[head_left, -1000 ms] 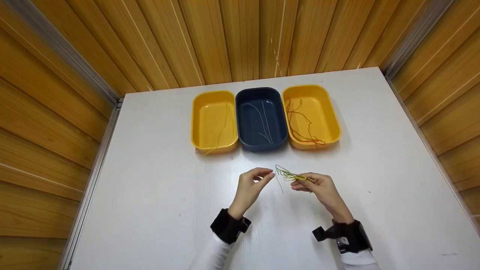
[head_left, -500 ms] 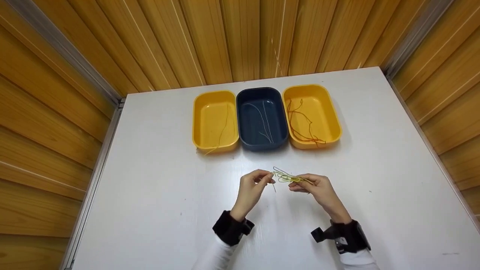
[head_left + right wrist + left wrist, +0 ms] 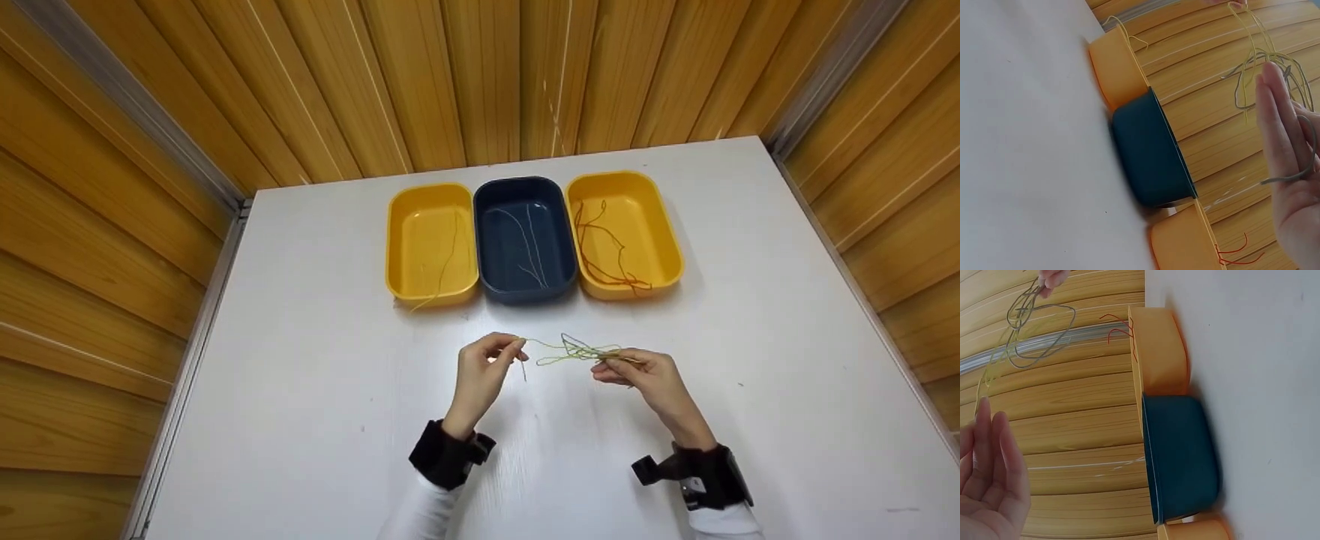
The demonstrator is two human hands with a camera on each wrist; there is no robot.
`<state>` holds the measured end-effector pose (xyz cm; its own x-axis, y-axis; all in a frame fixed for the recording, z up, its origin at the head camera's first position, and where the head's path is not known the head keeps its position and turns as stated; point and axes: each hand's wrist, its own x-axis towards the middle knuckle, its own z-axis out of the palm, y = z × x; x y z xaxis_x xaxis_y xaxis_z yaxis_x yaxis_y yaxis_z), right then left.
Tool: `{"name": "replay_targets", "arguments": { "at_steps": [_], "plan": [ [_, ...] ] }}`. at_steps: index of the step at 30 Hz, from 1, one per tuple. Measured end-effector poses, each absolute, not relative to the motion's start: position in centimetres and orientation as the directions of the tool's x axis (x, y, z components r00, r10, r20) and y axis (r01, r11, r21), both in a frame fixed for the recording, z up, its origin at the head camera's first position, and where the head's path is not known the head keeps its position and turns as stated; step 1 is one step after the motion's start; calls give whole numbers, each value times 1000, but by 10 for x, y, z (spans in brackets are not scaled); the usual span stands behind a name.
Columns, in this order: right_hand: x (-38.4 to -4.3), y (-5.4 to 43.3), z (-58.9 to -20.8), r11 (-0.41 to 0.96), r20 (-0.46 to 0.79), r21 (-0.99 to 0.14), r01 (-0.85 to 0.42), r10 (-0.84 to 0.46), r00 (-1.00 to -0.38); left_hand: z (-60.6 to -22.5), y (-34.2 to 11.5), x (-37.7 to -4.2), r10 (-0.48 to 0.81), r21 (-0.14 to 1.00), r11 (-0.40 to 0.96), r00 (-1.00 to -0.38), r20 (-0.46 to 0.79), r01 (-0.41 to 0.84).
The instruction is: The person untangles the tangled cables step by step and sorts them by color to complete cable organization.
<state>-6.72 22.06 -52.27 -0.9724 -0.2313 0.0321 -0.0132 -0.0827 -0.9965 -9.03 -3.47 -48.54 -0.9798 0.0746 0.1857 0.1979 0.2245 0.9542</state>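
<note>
In the head view my left hand [image 3: 482, 371] pinches one yellow string [image 3: 544, 343] between thumb and fingertips. Its short loose end dangles below the fingers. My right hand [image 3: 651, 379] holds a loose tangle of yellow and grey strings [image 3: 592, 352], its loops sticking out toward the left hand. The pinched string runs across into that tangle. Up close, the right wrist view shows a grey string [image 3: 1313, 147] looping past the palm of the right hand [image 3: 1294, 163]. The left wrist view has the left hand [image 3: 994, 484] with the yellow strand rising from its fingertips.
Three bins stand side by side beyond the hands. The left yellow bin [image 3: 390, 244] holds a yellow string hanging over its front rim. Pale strings lie in the dark blue bin [image 3: 525, 294], red ones in the right yellow bin [image 3: 660, 217]. Wood-patterned walls enclose the white table [image 3: 315, 337].
My left hand took hold of a string end and has drawn it leftward, stretching the yellow strand from the tangle. The right hand shifted slightly right, still holding the bundle.
</note>
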Motion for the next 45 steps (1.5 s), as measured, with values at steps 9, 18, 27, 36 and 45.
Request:
{"name": "replay_targets", "arguments": {
  "at_steps": [9, 18, 27, 36, 45],
  "plan": [
    [-64, 235, -524, -93, -7, -995, 22, -156, -988, -480, -57, -95, -64, 950, 207, -966, 250, 233],
    [-67, 233, -525, -119, 27, -993, -7, -167, -986, -478, -70, -96, -125, 941, 217, -948, 292, 262],
    [-64, 240, -527, -93, -17, -995, 20, -39, -999, -465, -101, -101, -279, 939, 208, -903, 327, 275],
    [-63, 239, -527, -71, -75, -995, 76, -14, -997, -459, -107, -104, -262, 942, 184, -910, 322, 280],
    [-63, 236, -526, -47, -97, -994, 99, -43, -994, -451, -104, -108, -283, 938, 161, -896, 342, 307]
  ]
}}
